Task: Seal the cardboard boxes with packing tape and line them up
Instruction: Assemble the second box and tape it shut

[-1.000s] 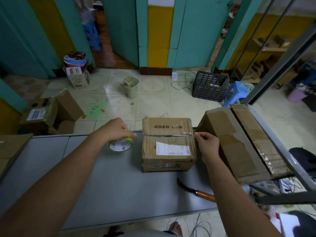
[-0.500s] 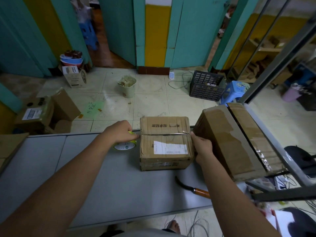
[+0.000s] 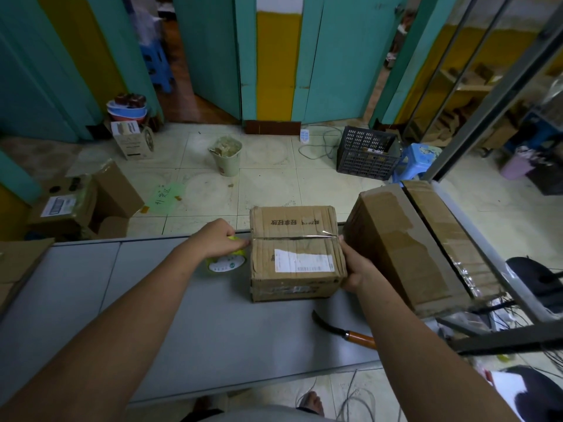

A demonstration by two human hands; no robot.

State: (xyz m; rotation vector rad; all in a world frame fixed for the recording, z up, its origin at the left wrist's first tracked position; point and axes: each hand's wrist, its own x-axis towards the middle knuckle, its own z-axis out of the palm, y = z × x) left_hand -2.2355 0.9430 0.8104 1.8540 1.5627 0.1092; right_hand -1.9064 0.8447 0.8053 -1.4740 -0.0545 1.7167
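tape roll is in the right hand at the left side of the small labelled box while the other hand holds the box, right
No: the head view shows the tape roll in the left hand, at the left side of the small labelled box; the right hand is the one holding the box.

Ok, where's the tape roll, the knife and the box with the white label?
tape roll [image 3: 226,264]: head view, round white side.
knife [image 3: 359,339]: head view, orange handle.
labelled box [image 3: 292,222]: head view, far top flap.
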